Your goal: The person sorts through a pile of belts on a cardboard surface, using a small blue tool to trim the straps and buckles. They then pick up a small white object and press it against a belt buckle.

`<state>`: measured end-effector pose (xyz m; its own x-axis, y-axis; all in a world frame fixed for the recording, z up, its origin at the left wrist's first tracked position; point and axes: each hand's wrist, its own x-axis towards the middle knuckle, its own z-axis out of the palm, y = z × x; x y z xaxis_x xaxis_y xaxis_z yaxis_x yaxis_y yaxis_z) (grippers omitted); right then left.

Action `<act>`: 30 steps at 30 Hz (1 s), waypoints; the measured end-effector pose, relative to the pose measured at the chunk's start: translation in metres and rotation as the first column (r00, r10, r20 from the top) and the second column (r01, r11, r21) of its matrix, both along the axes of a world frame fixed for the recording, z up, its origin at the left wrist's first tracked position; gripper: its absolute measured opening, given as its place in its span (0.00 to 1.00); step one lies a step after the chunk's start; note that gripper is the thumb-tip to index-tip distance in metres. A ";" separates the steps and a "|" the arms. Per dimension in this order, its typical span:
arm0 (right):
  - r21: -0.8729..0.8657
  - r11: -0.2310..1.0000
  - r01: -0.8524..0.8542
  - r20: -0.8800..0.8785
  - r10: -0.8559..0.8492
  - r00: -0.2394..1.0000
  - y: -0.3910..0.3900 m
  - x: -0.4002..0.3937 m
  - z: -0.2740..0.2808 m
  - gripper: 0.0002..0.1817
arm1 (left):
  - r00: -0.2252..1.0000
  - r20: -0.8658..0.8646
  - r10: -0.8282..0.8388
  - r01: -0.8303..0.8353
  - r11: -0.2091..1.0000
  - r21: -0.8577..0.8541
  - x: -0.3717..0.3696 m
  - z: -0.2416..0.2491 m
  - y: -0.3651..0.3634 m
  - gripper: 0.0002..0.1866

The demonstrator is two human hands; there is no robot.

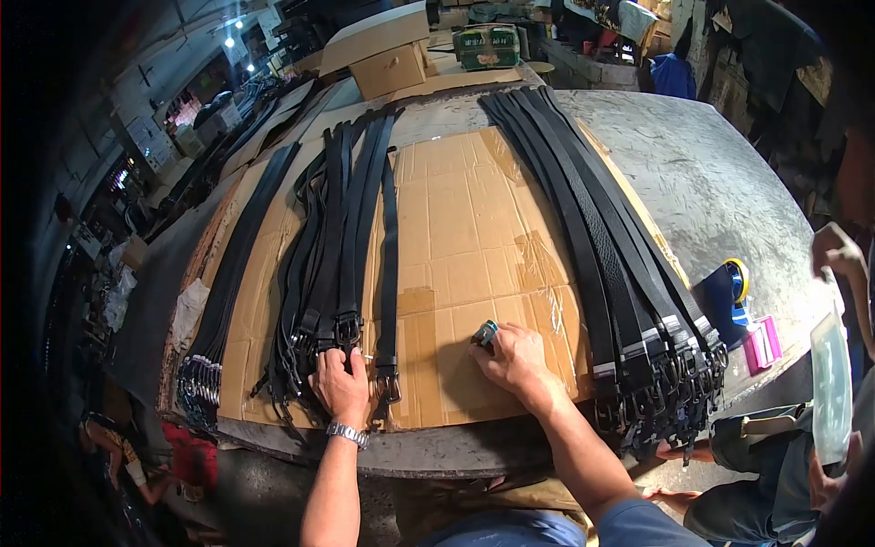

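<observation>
on cardboard [474,228], left hand [342,387] touches belts [333,264].

a grey, scuffed table [711,173] is seen with flattened, taped cardboard [474,246] spread over its middle. beyond the far edge, cardboard boxes [387,55] and a green case [488,46] are stacked. at the right edge a blue tape dispenser [729,292] and a pink box [761,345] are placed. small ceiling lights [232,32] are lit over cluttered shelves [182,128] past the far left corner, in an otherwise dim workshop.
</observation>
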<state>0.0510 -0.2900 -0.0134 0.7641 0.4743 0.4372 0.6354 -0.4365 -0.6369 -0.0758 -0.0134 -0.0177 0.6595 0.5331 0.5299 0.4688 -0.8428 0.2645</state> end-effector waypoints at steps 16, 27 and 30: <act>0.142 0.978 0.154 -0.278 -0.110 0.954 -0.001 -0.003 0.028 0.22 | 1.000 -0.019 0.006 -0.006 1.000 -0.030 -0.001 -0.001 0.001 0.17; 0.210 0.975 0.074 -0.344 0.003 0.939 -0.005 0.000 0.030 0.25 | 1.000 0.025 0.007 -0.007 0.999 0.034 -0.001 -0.008 0.004 0.17; 0.223 0.973 0.052 -0.366 0.034 0.930 -0.005 -0.002 0.030 0.28 | 1.000 0.019 -0.006 0.005 1.000 0.031 0.000 -0.007 0.004 0.17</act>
